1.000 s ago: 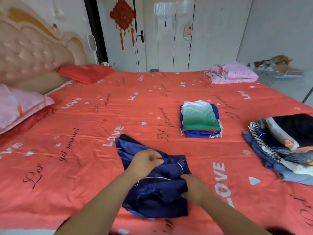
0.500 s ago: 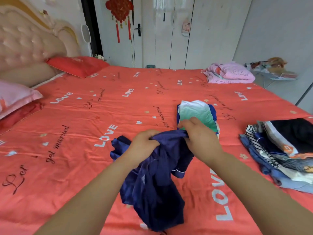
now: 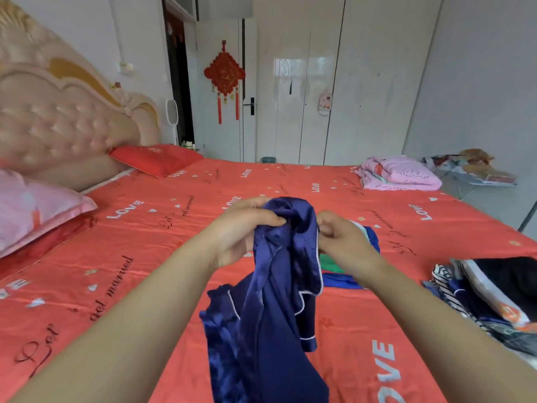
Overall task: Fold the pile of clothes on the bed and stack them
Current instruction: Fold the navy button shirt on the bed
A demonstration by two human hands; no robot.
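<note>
Both hands hold the navy satin garment [image 3: 279, 301] up over the near centre of the red bedsheet [image 3: 145, 257]. My left hand [image 3: 247, 225] has its thumb and curled fingers clamped on a bunched fold at the top, and my right hand [image 3: 343, 237] pinches the white-piped edge just beside it. The cloth hangs down and runs out of the bottom of view. Behind my right wrist I see the folded stack [image 3: 340, 279], green over blue, partly hidden. The unfolded pile [image 3: 494, 292] lies at the near right.

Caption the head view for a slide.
Left hand and right hand hold a navy garment up over the red bed; folded stack behind it, unfolded pile at right.
</note>
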